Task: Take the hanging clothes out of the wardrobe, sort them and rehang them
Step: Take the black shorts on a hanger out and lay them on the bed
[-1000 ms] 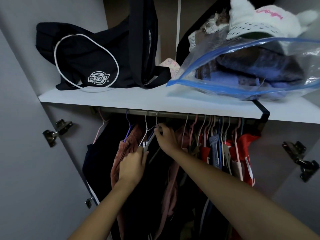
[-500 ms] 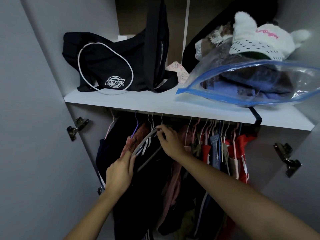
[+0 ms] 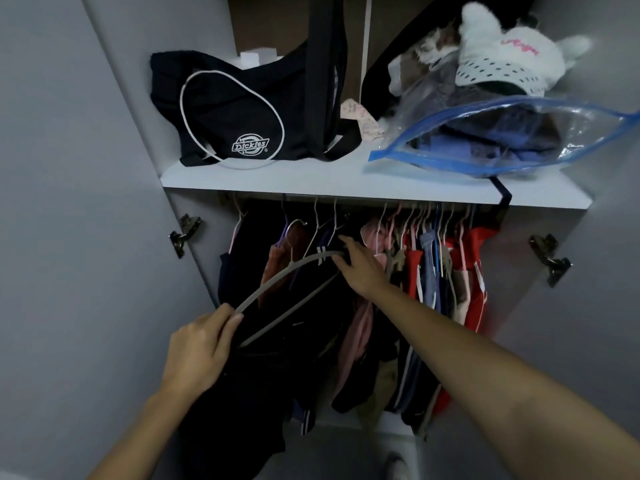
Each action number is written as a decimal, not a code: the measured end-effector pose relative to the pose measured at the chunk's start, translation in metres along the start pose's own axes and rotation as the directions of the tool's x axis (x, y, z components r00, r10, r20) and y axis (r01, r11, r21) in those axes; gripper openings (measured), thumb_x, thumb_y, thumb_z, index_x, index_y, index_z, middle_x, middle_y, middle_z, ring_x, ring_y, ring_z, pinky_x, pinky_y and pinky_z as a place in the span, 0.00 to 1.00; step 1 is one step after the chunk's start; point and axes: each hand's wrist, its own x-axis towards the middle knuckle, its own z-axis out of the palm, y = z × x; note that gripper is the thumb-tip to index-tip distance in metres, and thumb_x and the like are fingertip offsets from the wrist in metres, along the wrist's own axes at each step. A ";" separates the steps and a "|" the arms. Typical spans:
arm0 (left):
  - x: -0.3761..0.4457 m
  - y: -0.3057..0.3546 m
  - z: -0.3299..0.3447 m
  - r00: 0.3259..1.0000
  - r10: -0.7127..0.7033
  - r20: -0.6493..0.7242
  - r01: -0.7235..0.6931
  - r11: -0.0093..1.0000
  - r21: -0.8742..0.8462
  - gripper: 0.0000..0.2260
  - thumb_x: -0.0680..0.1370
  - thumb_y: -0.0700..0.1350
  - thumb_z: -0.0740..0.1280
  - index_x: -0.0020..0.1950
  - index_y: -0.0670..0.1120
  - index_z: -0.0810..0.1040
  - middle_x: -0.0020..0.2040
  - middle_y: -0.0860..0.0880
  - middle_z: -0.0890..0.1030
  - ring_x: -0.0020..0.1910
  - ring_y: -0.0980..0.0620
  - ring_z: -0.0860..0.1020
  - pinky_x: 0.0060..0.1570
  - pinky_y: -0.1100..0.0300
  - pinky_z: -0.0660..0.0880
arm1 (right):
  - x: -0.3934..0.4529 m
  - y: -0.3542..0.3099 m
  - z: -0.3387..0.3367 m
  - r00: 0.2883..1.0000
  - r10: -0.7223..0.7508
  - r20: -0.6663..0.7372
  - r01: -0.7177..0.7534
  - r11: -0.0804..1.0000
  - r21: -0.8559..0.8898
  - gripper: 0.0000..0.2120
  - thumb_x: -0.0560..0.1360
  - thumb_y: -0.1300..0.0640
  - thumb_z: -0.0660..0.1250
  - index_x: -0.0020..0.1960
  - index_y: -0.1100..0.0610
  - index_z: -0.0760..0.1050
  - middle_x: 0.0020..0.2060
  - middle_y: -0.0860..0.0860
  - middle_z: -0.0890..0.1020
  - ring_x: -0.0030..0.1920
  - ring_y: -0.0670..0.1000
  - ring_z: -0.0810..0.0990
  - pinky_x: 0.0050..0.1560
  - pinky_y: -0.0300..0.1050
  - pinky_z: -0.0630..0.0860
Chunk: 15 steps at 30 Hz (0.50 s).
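Hanger (image 3: 287, 275), grey, thin and curved, tilted steeply, hook (image 3: 297, 223) off the rail and up near the shelf edge, dark garment (image 3: 242, 386) draped below it. Gripped at the low end by the left hand (image 3: 201, 344), fingers curled round the bar; met at the high end by the right hand (image 3: 360, 265), fingertips on the bar, whether pinching or merely touching cannot be told.

Risks, judged from here: dark garment sliding off the sloped, smooth bar toward the left hand and dropping to the wardrobe floor, since the tilt leaves nothing to stop limp cloth. Hook snagging a neighbouring wire hanger (image 3: 317, 230) just above the right hand and dragging a second piece out. Knuckles or hook knocking the white shelf (image 3: 277, 183) above both hands if lifted too high.

Materials: dark garment soft, matte, heavy-looking, folding in deep creases. Just beyond the left hand, rust-brown garment (image 3: 280, 258), slightly textured. Past the right hand, pink garment (image 3: 360, 327) hanging long and limp, then tightly packed red garments (image 3: 474, 271) with white trim on thin pale hangers. Above, on the shelf, black canvas Dickies bag (image 3: 242, 112) with white piping, glossy clear zip bag (image 3: 502, 136) edged blue, fluffy white cap (image 3: 502, 60).
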 end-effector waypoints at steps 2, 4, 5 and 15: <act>-0.013 0.001 -0.007 1.000 -0.007 0.004 0.007 1.000 -0.010 0.17 0.85 0.58 0.56 0.44 0.50 0.74 0.30 0.57 0.72 0.27 0.55 0.73 0.27 0.53 0.73 | -0.010 -0.001 0.004 1.000 -0.028 0.007 0.028 0.999 -0.021 0.22 0.86 0.45 0.60 0.76 0.54 0.69 0.68 0.57 0.76 0.70 0.60 0.73 0.65 0.55 0.73; -0.027 0.002 -0.017 1.000 -0.028 -0.013 0.028 1.000 0.012 0.16 0.85 0.58 0.56 0.45 0.50 0.75 0.31 0.58 0.72 0.28 0.52 0.76 0.28 0.54 0.72 | -0.019 0.001 0.005 0.997 -0.083 0.003 0.083 0.996 -0.016 0.18 0.86 0.49 0.62 0.71 0.58 0.76 0.62 0.57 0.79 0.65 0.59 0.76 0.62 0.53 0.73; -0.034 0.002 -0.022 0.999 -0.038 -0.023 0.039 0.999 0.031 0.16 0.85 0.57 0.57 0.45 0.50 0.76 0.32 0.58 0.71 0.28 0.50 0.77 0.28 0.55 0.71 | -0.023 0.003 0.005 0.994 -0.105 0.021 0.105 0.994 -0.011 0.17 0.86 0.51 0.63 0.70 0.58 0.76 0.61 0.58 0.79 0.65 0.59 0.76 0.63 0.53 0.72; -0.129 0.044 -0.077 0.966 -0.227 -0.125 0.247 0.954 0.170 0.17 0.85 0.57 0.56 0.44 0.48 0.74 0.32 0.56 0.71 0.31 0.44 0.78 0.30 0.53 0.71 | -0.056 -0.020 0.019 0.957 -0.207 0.205 0.174 0.971 0.165 0.19 0.85 0.51 0.65 0.73 0.58 0.74 0.64 0.54 0.75 0.63 0.57 0.78 0.66 0.56 0.75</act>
